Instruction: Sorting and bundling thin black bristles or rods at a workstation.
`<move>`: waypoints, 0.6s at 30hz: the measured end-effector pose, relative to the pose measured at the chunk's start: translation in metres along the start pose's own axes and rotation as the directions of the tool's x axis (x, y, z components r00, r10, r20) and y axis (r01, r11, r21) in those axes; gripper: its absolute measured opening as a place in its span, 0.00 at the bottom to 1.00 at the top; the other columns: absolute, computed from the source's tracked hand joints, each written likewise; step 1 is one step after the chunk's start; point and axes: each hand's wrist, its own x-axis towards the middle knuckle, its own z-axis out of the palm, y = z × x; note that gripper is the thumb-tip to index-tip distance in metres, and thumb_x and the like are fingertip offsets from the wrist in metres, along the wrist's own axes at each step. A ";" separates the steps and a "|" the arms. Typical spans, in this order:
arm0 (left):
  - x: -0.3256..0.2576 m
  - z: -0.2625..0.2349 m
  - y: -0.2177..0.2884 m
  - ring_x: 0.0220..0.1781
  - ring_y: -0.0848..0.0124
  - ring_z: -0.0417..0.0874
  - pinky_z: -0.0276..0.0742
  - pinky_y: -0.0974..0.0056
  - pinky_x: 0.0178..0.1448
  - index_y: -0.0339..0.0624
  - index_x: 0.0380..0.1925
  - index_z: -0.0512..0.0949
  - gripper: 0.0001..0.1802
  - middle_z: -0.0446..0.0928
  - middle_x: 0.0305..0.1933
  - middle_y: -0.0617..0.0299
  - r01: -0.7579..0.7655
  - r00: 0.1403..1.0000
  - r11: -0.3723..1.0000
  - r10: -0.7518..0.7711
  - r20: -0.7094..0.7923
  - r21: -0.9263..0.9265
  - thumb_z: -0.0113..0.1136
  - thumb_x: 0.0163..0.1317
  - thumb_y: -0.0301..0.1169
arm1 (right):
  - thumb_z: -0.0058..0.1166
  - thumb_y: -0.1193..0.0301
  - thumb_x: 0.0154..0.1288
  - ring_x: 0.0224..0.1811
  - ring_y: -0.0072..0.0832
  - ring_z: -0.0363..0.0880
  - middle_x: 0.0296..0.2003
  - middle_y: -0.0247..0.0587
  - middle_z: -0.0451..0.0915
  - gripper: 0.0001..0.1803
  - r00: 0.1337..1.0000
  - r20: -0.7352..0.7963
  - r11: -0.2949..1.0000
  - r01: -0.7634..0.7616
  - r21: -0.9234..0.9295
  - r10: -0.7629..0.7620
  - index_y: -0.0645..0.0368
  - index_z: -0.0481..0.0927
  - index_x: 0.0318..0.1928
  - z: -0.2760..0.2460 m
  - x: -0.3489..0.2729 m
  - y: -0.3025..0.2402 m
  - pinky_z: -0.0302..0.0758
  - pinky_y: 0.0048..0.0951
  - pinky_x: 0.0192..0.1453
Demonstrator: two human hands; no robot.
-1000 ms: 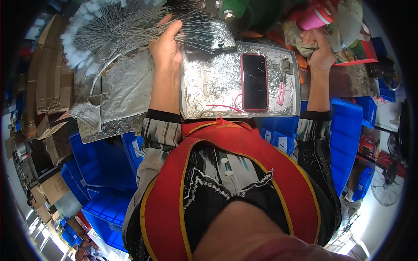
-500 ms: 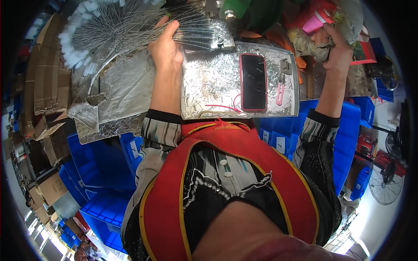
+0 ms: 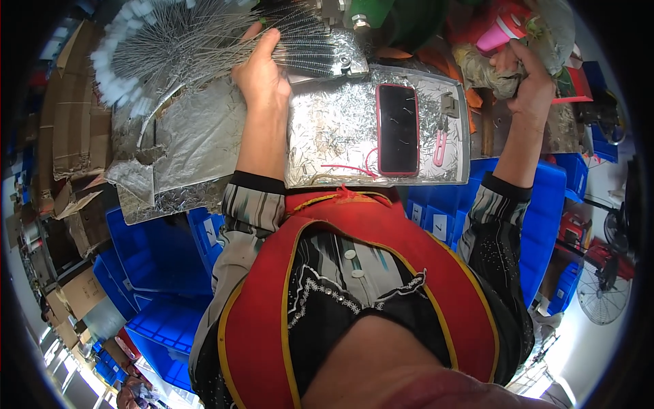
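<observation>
A thick bundle of thin wire brushes (image 3: 184, 51) fans out at the upper left, white tips outward and dark bristled ends to the right. My left hand (image 3: 264, 78) is closed around it, thumb on top. The bristled ends lie against a metal block (image 3: 349, 54) with a bolt. At the upper right, my right hand (image 3: 533, 82) has its fingers curled on a beige wrapped lump (image 3: 487, 71); what is inside the wrapping is hidden. Just above these fingers sits a pink and red object (image 3: 501, 33).
Between my arms lies a shallow tray (image 3: 320, 146) strewn with wire clippings, holding a phone (image 3: 397, 129) and a pink cutter (image 3: 441, 146). Green machinery (image 3: 402, 20) stands behind it. Blue bins (image 3: 163, 252) sit below the bench; a fan (image 3: 603, 290) stands at right.
My right hand has shifted slightly on the wrapped lump. My left hand keeps its hold on the wire brushes, almost unmoved.
</observation>
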 end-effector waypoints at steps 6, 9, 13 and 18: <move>0.000 0.001 -0.001 0.37 0.64 0.79 0.80 0.65 0.40 0.25 0.45 0.68 0.22 0.74 0.40 0.46 -0.016 1.000 1.000 0.016 -0.016 0.027 0.58 0.46 0.14 | 0.43 0.80 0.55 0.22 0.28 0.70 0.17 0.38 0.65 0.04 0.980 0.045 0.975 0.198 -0.102 -0.194 0.66 0.73 0.28 -0.011 0.003 0.013 0.71 0.29 0.34; -0.001 0.001 -0.001 0.36 0.64 0.79 0.80 0.66 0.40 0.25 0.45 0.68 0.22 0.74 0.40 0.46 -0.021 1.000 0.999 0.021 -0.006 0.031 0.58 0.46 0.14 | 0.43 0.83 0.53 0.22 0.28 0.73 0.17 0.39 0.69 0.09 0.851 0.099 0.820 0.525 -0.227 -0.517 0.67 0.76 0.33 0.001 -0.008 0.042 0.73 0.28 0.33; -0.002 0.004 0.003 0.36 0.66 0.79 0.79 0.67 0.39 0.26 0.44 0.69 0.21 0.74 0.39 0.48 0.034 0.996 0.996 -0.041 0.083 0.085 0.59 0.47 0.15 | 0.44 0.80 0.54 0.19 0.30 0.68 0.16 0.39 0.66 0.05 0.958 -0.053 0.939 0.285 0.191 -0.280 0.68 0.72 0.24 0.004 -0.006 0.050 0.72 0.33 0.32; 0.001 -0.001 0.008 0.37 0.67 0.78 0.79 0.68 0.41 0.26 0.43 0.70 0.20 0.74 0.40 0.49 0.046 0.990 0.995 -0.058 0.129 0.092 0.58 0.47 0.15 | 0.47 0.76 0.54 0.23 0.30 0.66 0.16 0.39 0.64 0.11 0.995 -0.031 0.990 -0.091 0.104 0.094 0.66 0.68 0.17 0.002 0.001 -0.004 0.70 0.32 0.34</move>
